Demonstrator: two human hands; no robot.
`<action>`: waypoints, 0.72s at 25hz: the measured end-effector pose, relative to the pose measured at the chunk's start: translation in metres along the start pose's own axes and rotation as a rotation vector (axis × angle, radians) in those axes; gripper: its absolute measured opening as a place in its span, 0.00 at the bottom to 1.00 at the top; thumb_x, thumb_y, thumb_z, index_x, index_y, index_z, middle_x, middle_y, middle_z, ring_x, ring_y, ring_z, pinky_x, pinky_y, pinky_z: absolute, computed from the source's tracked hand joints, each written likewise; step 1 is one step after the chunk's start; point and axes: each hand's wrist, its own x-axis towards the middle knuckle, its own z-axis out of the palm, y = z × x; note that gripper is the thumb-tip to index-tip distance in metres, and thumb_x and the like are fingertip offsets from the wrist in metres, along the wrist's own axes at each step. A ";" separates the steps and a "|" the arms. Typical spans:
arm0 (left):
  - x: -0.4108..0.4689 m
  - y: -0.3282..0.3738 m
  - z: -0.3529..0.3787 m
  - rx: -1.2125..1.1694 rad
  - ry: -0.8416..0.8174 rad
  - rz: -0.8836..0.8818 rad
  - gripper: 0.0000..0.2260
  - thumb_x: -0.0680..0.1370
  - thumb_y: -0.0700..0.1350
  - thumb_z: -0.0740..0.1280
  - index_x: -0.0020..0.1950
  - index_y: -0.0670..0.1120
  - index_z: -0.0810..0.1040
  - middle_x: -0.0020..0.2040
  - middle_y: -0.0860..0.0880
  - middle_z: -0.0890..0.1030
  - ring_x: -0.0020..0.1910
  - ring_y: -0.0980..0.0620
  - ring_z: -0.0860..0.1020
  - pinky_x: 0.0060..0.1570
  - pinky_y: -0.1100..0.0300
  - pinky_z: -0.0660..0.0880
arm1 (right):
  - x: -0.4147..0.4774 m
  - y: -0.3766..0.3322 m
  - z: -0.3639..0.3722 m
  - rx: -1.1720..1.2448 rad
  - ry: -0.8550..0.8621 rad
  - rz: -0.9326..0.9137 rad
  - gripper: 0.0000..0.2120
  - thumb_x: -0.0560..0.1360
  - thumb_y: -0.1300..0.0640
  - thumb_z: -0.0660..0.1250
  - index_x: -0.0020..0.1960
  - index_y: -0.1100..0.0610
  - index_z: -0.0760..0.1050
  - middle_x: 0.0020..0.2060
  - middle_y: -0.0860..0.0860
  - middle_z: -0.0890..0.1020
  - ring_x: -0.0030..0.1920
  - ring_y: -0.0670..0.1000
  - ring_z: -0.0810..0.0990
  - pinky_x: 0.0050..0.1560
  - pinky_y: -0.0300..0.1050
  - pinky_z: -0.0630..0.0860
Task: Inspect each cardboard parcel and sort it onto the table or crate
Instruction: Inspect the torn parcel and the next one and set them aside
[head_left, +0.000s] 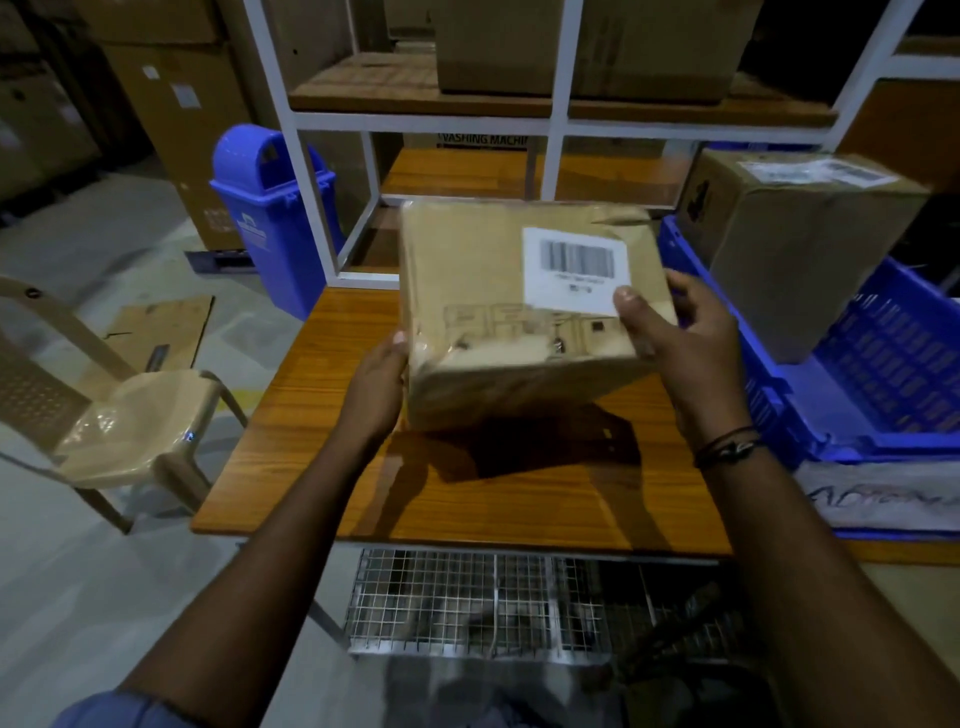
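Observation:
A cardboard parcel (488, 291) with a white barcode label hangs tilted above the wooden table (322, 415), casting a shadow on it. My left hand (376, 387) grips its left lower edge. My right hand (670, 332) holds its right side, thumb lying on the label's corner. To the right stands a blue crate (893, 374) with a second, taller cardboard parcel (800, 239) upright inside it.
A beige plastic chair (130, 421) stands left of the table and a blue bin (275, 218) behind it. A white metal rack (556, 119) with large cartons rises at the back. A wire mesh shelf (467, 597) sits under the table's front edge.

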 end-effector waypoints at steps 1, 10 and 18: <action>-0.001 -0.004 0.005 -0.071 -0.007 -0.072 0.12 0.87 0.55 0.57 0.61 0.59 0.80 0.62 0.51 0.82 0.63 0.47 0.79 0.59 0.46 0.78 | -0.002 -0.005 0.004 -0.038 -0.005 -0.027 0.22 0.76 0.44 0.76 0.66 0.51 0.79 0.57 0.47 0.84 0.55 0.45 0.85 0.51 0.46 0.84; -0.002 -0.002 0.020 -0.233 -0.015 -0.219 0.18 0.88 0.53 0.52 0.75 0.51 0.72 0.56 0.52 0.79 0.54 0.50 0.78 0.43 0.56 0.74 | -0.019 0.061 0.024 0.527 -0.078 0.301 0.31 0.83 0.31 0.52 0.78 0.47 0.69 0.69 0.50 0.80 0.71 0.55 0.77 0.66 0.56 0.76; 0.004 0.003 0.015 -0.221 -0.015 -0.212 0.26 0.86 0.64 0.49 0.72 0.52 0.77 0.70 0.46 0.79 0.66 0.45 0.79 0.63 0.42 0.79 | -0.015 0.063 0.039 0.207 -0.094 0.329 0.26 0.85 0.35 0.50 0.69 0.49 0.77 0.64 0.52 0.82 0.62 0.50 0.81 0.56 0.46 0.79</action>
